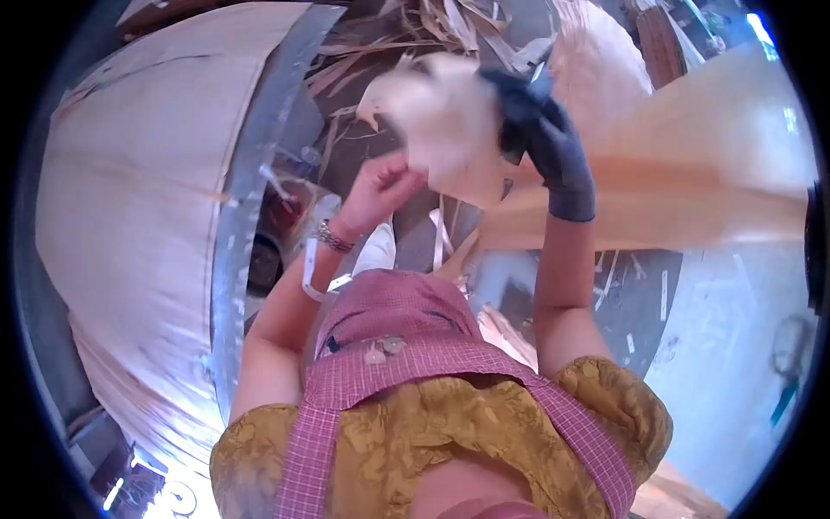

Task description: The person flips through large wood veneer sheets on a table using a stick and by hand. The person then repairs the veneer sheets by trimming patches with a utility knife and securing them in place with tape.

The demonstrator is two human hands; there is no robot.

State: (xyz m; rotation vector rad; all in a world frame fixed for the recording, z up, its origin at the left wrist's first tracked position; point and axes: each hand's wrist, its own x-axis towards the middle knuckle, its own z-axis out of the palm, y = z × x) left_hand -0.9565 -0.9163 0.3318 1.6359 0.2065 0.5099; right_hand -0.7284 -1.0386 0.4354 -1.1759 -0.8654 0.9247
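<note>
The fingers of my left hand (385, 190) are together, clamped on the near edge of a pale sheet (450, 130). It spreads, blurred, between both hands. My gloved right hand (543, 134) is at its right side; whether these fingers grip, I cannot tell. Beyond the fingers lie strips (458, 24).

It's a workshop we're looking into: thin pale strips (450, 26) lie tangled over the grey floor (644, 311), and a broad tan sheet (657, 203) stretches in from the right. Over on the left, a large pale sheet (147, 173) covers a work surface up to its bluish-grey edge (246, 216), while the worker's checked apron (398, 303) and the dark glove (572, 199) on the right hand (540, 130) speak of manual work.
</note>
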